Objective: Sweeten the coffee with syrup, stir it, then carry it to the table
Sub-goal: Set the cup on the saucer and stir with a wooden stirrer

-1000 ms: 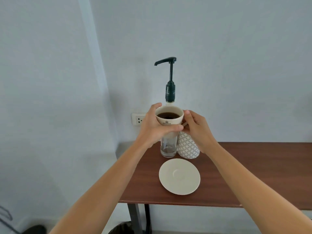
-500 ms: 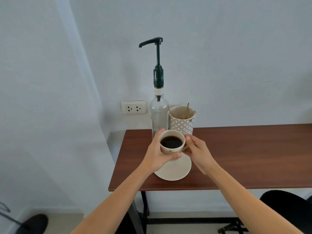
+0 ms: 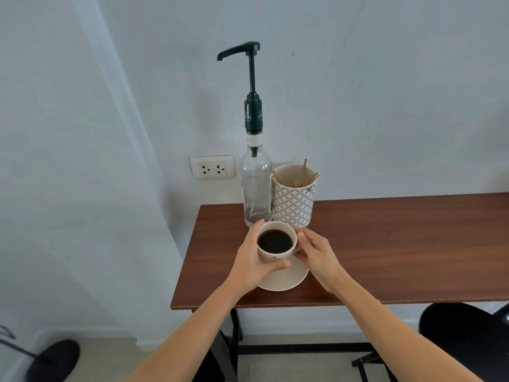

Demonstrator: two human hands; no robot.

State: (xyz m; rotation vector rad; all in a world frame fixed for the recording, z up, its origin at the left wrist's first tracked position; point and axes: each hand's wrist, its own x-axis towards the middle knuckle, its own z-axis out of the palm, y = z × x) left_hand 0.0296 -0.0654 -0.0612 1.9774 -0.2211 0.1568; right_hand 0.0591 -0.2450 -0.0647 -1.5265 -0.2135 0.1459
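Note:
A cream cup of black coffee (image 3: 275, 241) is held between both hands just above a cream saucer (image 3: 292, 279) on the brown table (image 3: 385, 244). My left hand (image 3: 252, 263) wraps the cup's left side and front. My right hand (image 3: 316, 255) grips its right side, where the handle is hidden. Behind the cup stands a clear syrup bottle (image 3: 254, 188) with a tall dark pump (image 3: 249, 78), spout pointing left. Whether the cup touches the saucer I cannot tell.
A patterned white holder (image 3: 293, 201) with several wooden stir sticks stands right of the bottle against the wall. A wall socket (image 3: 212, 166) is left of the bottle. A black chair seat (image 3: 465, 326) sits under the table's right part, and a dark round base (image 3: 52, 359) lies on the floor at lower left.
Both hands have lowered the cup from up by the pump spout down to just over the saucer. The camera view has tipped downward.

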